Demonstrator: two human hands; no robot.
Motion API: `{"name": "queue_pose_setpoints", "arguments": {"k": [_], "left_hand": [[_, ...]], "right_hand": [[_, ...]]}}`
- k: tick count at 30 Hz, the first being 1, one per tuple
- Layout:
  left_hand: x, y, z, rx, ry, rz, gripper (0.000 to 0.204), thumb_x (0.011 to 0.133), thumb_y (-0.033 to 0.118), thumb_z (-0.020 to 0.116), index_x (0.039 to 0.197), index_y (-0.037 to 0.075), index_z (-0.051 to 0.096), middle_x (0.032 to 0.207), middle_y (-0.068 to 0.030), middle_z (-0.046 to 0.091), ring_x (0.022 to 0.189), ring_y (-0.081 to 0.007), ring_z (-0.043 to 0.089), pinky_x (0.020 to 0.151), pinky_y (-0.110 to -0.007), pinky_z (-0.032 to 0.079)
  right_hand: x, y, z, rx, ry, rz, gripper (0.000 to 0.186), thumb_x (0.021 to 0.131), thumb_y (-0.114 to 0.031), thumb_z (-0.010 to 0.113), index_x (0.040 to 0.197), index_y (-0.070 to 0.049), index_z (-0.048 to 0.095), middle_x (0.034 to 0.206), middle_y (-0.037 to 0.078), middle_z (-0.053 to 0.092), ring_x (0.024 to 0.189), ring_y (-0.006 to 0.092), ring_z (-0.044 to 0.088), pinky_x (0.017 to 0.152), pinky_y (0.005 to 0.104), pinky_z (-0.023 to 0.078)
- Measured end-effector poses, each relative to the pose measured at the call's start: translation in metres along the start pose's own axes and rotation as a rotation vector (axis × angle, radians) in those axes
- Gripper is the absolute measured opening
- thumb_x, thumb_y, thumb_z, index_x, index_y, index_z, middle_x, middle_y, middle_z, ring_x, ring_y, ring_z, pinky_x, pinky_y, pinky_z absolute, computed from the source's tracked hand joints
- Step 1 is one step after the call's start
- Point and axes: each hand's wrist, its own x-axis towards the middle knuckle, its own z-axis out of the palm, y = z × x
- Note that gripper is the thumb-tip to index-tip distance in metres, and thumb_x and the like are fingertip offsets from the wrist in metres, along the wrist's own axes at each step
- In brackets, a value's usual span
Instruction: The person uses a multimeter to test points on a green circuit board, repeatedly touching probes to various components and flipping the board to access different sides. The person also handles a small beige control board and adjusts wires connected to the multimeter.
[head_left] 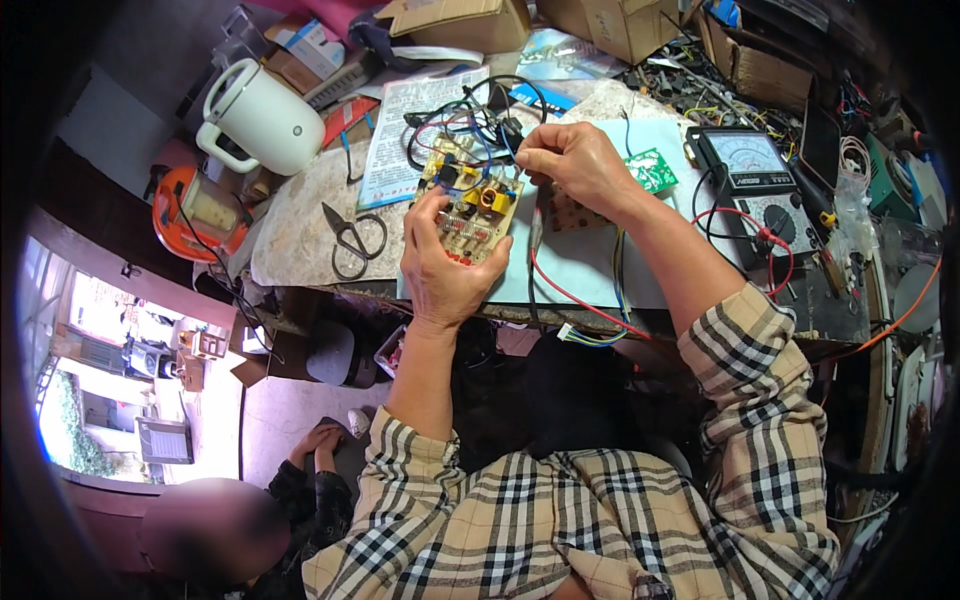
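A tan circuit board point(472, 205) studded with yellow, blue and red components is held tilted above the near edge of the workbench point(290, 240), over a pale blue sheet point(590, 255). The left hand point(440, 265) grips it from below, fingers curled around its lower edge and the thumb pressed on its face. The right hand point(575, 165) sits just beside the board's upper right corner, fingertips pinched together on a thin black probe point(537, 215) that hangs down from the fist, with a red lead point(580, 300) trailing off it. Black wires point(470, 115) loop up behind the board. Under the right wrist lies a brown perforated board point(570, 215), and a small green board point(652, 170) rests just beyond. To the right stands an analogue multimeter point(750, 170) with its red lead plugged in. To the left lie black scissors point(352, 240) and a printed leaflet point(410, 130), with a white kettle point(260, 118) farther back. Another person's clasped hands point(318, 440) show at lower left.
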Motion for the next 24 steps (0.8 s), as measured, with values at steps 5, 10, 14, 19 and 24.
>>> {"name": "queue_pose_setpoints", "arguments": {"k": [5, 10, 14, 19, 24], "left_hand": [[-0.002, -0.002, -0.001, -0.011, -0.009, -0.028, 0.076, 0.061, 0.022, 0.088, 0.122, 0.002, 0.048, 0.126, -0.0215, 0.054, 0.117, -0.0375, 0.055, 0.098, -0.043, 0.048], [-0.001, 0.0, -0.003, 0.031, -0.017, -0.014, 0.075, 0.062, 0.026, 0.088, 0.121, 0.003, 0.048, 0.129, -0.0211, 0.054, 0.118, -0.0378, 0.055, 0.099, -0.043, 0.047], [-0.003, -0.001, -0.002, 0.089, -0.007, 0.023, 0.075, 0.062, 0.025, 0.088, 0.122, 0.003, 0.049, 0.129, -0.0206, 0.054, 0.115, -0.0362, 0.056, 0.096, -0.043, 0.048], [-0.004, -0.002, 0.0, 0.12, 0.015, 0.061, 0.074, 0.062, 0.031, 0.086, 0.121, 0.004, 0.051, 0.13, -0.0184, 0.055, 0.117, -0.0355, 0.056, 0.098, -0.043, 0.046], [-0.002, 0.001, -0.005, 0.162, 0.011, 0.097, 0.073, 0.062, 0.031, 0.086, 0.12, 0.003, 0.053, 0.129, -0.0176, 0.055, 0.113, -0.0349, 0.057, 0.097, -0.043, 0.047]], "right_hand": [[0.002, 0.006, -0.002, -0.014, -0.094, -0.036, 0.016, 0.092, -0.016, 0.065, 0.094, -0.001, 0.071, 0.075, 0.0, 0.066, 0.067, 0.0075, 0.057, 0.063, 0.025, 0.048], [-0.004, -0.003, -0.005, -0.111, -0.135, -0.021, 0.016, 0.094, -0.013, 0.063, 0.1, 0.0, 0.07, 0.078, 0.0, 0.066, 0.069, 0.008, 0.057, 0.065, 0.0254, 0.048], [-0.008, -0.004, 0.0, -0.278, 0.039, -0.122, 0.028, 0.087, -0.028, 0.069, 0.095, -0.003, 0.074, 0.077, 0.013, 0.07, 0.069, 0.0242, 0.066, 0.065, 0.036, 0.05], [-0.009, -0.009, 0.004, -0.432, 0.103, -0.098, 0.037, 0.088, -0.037, 0.068, 0.084, -0.001, 0.074, 0.07, 0.015, 0.068, 0.063, 0.0284, 0.064, 0.061, 0.0388, 0.049], [-0.006, -0.016, 0.001, -0.206, -0.087, 0.201, 0.036, 0.09, -0.036, 0.069, 0.084, 0.0, 0.074, 0.061, 0.008, 0.063, 0.057, 0.0161, 0.059, 0.057, 0.0353, 0.047]]}}
